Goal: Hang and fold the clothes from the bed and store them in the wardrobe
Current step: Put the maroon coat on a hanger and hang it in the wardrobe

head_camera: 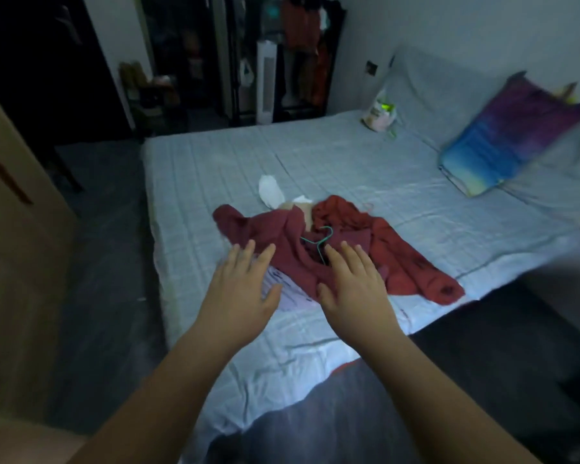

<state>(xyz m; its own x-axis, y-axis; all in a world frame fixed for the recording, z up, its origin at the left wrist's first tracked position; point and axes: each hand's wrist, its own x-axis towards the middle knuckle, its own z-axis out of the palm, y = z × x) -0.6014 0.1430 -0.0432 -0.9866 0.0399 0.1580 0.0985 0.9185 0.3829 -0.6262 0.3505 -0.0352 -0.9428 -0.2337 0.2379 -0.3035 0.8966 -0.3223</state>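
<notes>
Bed: one wide bed with a pale blue-grey checked sheet (349,169); every place below is given from it.
Red clothes: two crumpled garments near the bed's front edge, a dark maroon cloth one (275,242) and a brighter rust-red one (402,256), touching and partly overlapping.
Hanger: one thin green wire hanger (320,244) lying on the maroon garment, where the two reds meet.
White pieces: two small white cloth items (270,189) just behind the red pile on the bed (too blurred to tell what they are).
Pale printed cloth: one whitish garment (292,293) under the maroon one, at the bed's front edge.
Left hand: one left hand (241,289), fingers spread flat, holding nothing, over the pile's left end.
Right hand: one right hand (355,286), fingers spread wide, empty, over the maroon garment (contact cannot be told).
Pillow: one purple, blue and yellow pillow (509,135) at the bed's far right.
Wardrobe: one dark open wardrobe (282,55) beyond the bed's far end, clothes hanging inside.
</notes>
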